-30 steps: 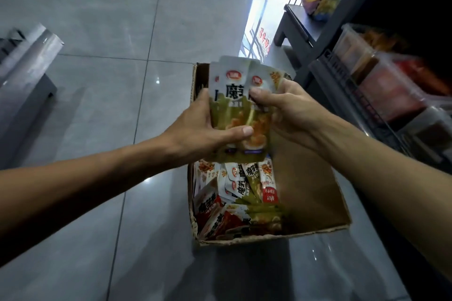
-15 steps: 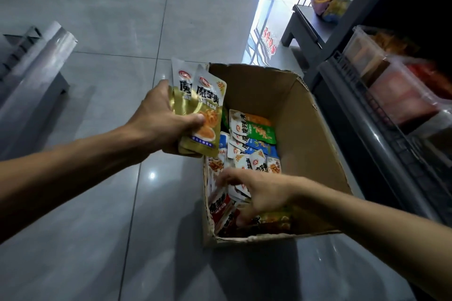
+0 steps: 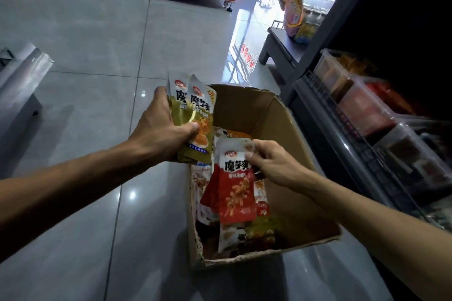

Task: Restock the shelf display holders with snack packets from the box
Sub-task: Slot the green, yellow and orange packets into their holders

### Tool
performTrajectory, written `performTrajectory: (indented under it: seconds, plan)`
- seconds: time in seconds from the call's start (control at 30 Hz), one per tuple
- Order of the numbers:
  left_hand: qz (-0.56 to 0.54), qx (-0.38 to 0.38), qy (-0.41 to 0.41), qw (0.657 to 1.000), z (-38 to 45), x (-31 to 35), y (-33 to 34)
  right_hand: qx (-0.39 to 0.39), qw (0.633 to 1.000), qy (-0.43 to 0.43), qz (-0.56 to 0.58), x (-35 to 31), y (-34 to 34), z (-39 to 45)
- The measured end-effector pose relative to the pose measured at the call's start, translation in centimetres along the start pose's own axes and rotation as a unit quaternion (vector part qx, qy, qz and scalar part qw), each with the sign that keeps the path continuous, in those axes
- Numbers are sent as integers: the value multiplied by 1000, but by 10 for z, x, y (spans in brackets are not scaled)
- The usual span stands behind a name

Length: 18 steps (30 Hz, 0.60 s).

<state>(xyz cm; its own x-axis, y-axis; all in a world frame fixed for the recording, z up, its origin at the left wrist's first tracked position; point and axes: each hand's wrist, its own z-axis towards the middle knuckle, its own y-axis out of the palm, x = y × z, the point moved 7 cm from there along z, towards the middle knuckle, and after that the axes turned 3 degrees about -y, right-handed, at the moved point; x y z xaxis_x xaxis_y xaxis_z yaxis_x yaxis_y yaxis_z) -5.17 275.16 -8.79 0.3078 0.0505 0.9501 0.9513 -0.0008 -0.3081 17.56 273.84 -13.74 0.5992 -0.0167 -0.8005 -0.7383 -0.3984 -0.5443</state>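
I am seeing an open cardboard box [image 3: 281,134] sitting on the floor just beside the shelf, its flaps ragged, with mixed snack packets [image 3: 244,234] lying heaped along its left wall. A fan of gold-and-white packets [image 3: 195,115] is standing upright above the box's far-left corner, gripped in my left hand [image 3: 159,129]. A red-and-white packet [image 3: 236,188] is hanging upright over the heap, pinched at its top edge by my right hand [image 3: 274,164]. Clear display holders [image 3: 362,110] are sitting in a row on the shelf, already holding blurred packets.
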Motion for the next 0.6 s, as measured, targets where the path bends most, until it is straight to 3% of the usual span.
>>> performTrajectory:
  seconds: [0.1,0.23,0.47,0.6]
  plan:
    - [-22,-6,12,1000,11,13,5,82,997,-10,12,-8,-32,-8]
    - [30,-79,76,994,15,36,33,182,982,-20,53,-25,-73,-30]
    - [18,-165,153,974,-3,97,108,345,932,-10,105,-45,-136,-96]
    - [5,-316,139,938,-35,133,158,438,892,-10,110,-56,-172,-138]
